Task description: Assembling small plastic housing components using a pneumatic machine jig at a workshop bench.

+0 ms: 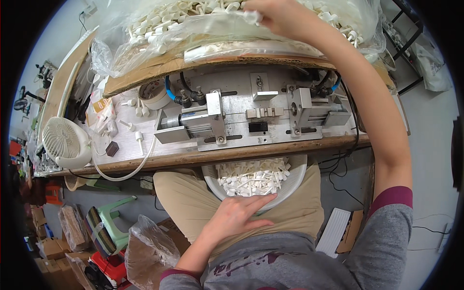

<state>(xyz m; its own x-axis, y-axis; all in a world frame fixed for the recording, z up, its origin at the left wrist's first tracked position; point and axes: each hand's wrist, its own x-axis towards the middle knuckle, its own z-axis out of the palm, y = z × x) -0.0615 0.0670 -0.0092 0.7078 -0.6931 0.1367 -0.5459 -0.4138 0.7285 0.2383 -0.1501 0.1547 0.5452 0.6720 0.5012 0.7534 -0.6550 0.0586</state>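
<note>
The left hand [237, 215] lies flat with fingers spread on the near rim of a white bowl [299, 166] resting in the person's lap at 6 o'clock, gripping nothing. The bowl holds a heap of small white plastic parts [253, 178]. The right hand [270, 14] reaches up to 12 o'clock into a clear bag of white plastic parts [159, 24] on the bench [203, 155], fingers pinched on one small white piece [252, 17]. A metal pneumatic fixture [256, 118] sits between them, a white fan [65, 142] at 9 o'clock
</note>
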